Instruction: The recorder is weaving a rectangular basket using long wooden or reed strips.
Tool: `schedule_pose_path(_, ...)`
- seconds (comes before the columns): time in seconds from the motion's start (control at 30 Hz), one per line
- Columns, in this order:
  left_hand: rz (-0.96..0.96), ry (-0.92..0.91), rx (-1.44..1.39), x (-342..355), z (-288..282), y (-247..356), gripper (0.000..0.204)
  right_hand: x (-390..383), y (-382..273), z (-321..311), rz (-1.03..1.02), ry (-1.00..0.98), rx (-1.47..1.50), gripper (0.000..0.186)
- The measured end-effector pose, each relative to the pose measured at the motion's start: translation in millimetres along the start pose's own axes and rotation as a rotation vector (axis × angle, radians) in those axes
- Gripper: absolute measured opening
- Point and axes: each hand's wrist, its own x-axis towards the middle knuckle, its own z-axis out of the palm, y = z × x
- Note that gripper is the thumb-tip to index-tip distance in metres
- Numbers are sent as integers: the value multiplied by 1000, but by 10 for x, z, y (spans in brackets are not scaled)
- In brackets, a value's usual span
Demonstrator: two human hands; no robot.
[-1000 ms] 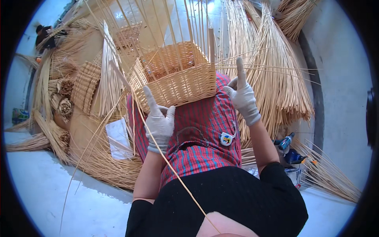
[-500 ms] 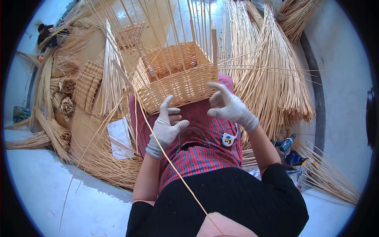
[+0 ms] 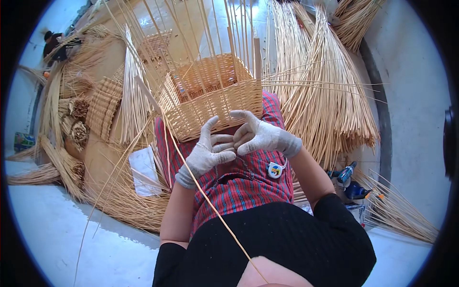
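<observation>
A half-woven wicker basket (image 3: 215,107) rests on my knees, with tall upright stakes rising from its walls and a thick wooden peg at each near corner. Just in front of its near wall, my gloved left hand (image 3: 206,150) is held with thumb and fingers apart, nothing in it. My gloved right hand (image 3: 258,134) faces it, fingers curved and spread, also bare of anything. The fingertips of both hands come close together; whether they touch I cannot tell. One long willow rod (image 3: 210,203) runs from the basket's left corner past my left wrist and up over my chest.
Big bundles of pale rods (image 3: 330,105) stand at the right. Leftward lie a woven panel (image 3: 103,109), a white sheet (image 3: 145,171) and more rods. A round white tape measure (image 3: 275,170) sits on my red checked apron (image 3: 239,191). Another person (image 3: 55,47) is far left.
My right hand has moved left and slightly down, closing the gap to my left hand. The left hand has shifted a little to the right. The basket stays nearly in place.
</observation>
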Motion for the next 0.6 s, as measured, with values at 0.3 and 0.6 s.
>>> schedule_pose_path(0.3, 6, 23, 13, 86, -104, 6, 116, 210, 55, -42, 23, 13, -51, 111)
schedule_pose_path(0.6, 52, 9, 126, 76, -243, -233, 108, 252, 179, 84, 44, 49, -56, 110)
